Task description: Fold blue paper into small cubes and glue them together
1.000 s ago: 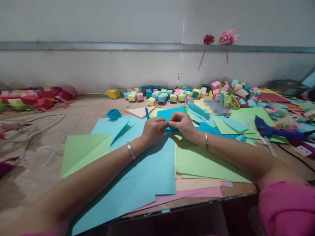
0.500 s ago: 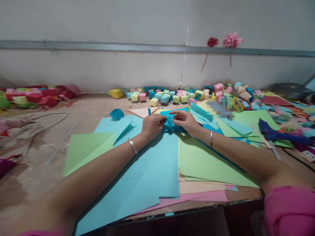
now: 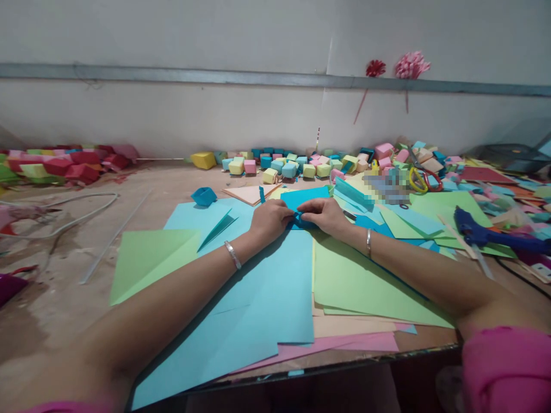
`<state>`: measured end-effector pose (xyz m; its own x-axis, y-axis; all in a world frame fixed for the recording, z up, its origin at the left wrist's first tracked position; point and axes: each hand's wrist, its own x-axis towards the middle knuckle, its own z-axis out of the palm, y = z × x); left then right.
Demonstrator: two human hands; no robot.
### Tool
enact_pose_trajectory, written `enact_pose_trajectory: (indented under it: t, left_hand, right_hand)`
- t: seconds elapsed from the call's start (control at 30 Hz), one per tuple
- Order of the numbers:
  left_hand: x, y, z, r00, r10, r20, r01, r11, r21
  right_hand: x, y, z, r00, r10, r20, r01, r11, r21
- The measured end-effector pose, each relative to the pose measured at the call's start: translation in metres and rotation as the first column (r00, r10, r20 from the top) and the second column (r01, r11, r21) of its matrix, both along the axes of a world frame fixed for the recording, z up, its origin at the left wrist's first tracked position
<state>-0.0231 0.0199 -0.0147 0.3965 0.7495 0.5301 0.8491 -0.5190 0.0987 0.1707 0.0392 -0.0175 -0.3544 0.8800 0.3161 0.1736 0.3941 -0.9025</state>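
Both your hands meet over the middle of the brown tabletop (image 3: 163, 181), nearer its far edge than its near one. Between their fingertips sits a small, deep-blue folded paper piece (image 3: 297, 217). Your left hand (image 3: 271, 221) pinches its left side between thumb and fingers; your right hand (image 3: 323, 218) pinches its right side the same way, so neither is clearly nearer. The piece lies directly right of your left fingertips and directly left of your right ones. Your fingers cover so much of it that you can't tell its long axis from here, nor how sharp its folds are.

Just beyond your fingers, toward the far edge, lies a flat, bright-blue paper sheet (image 3: 305, 197). Under your left forearm, large light-blue paper sheets (image 3: 262, 298) spread toward the near edge; under your right, pale-green paper sheets (image 3: 370, 287) do the same. A narrow blue paper strip (image 3: 262, 195) stands up just behind your left hand, and a blue box-shaped paper piece (image 3: 204, 197) sits farther left. Toward the tabletop's right edge, well apart from your right hand, rests a dark-blue plastic glue gun (image 3: 495, 234).
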Motion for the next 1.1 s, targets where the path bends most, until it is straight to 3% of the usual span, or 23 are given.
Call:
enact_pose_trajectory:
  t: [0.2,0.37,0.57,0.73,0.9,1.1]
  left_hand:
    - [0.0016,0.0000,-0.0020,0.996,-0.083,-0.027,0.081,0.994,-0.067]
    - [0.0027,-0.0003,-0.0024,0.996,-0.084,-0.011,0.083,0.994,-0.069]
    - [0.0012,-0.0003,-0.0021,0.999,-0.028,0.039,0.031,0.996,-0.078]
    - [0.0002,0.0016,-0.0008,0.984,0.054,0.172,-0.033,0.992,-0.124]
    - [0.0015,0.0016,0.0002,0.980,0.042,0.193,-0.009,0.985,-0.172]
    - [0.0030,-0.0007,0.0005,0.986,-0.027,0.165,0.050,0.989,-0.138]
  right_hand:
    - [0.0016,-0.0012,0.0014,0.974,-0.065,0.215,0.024,0.982,0.186]
    - [0.0008,-0.0010,0.0027,0.955,-0.094,0.280,0.016,0.963,0.271]
    - [0.0012,-0.0013,0.0044,0.951,-0.070,0.300,-0.021,0.956,0.292]
    - [0.0025,-0.0009,0.0048,0.952,-0.056,0.302,-0.030,0.961,0.274]
    - [0.0022,-0.0016,0.0059,0.950,-0.044,0.308,-0.041,0.964,0.263]
    - [0.0020,-0.0032,0.0065,0.945,-0.075,0.320,-0.020,0.959,0.284]
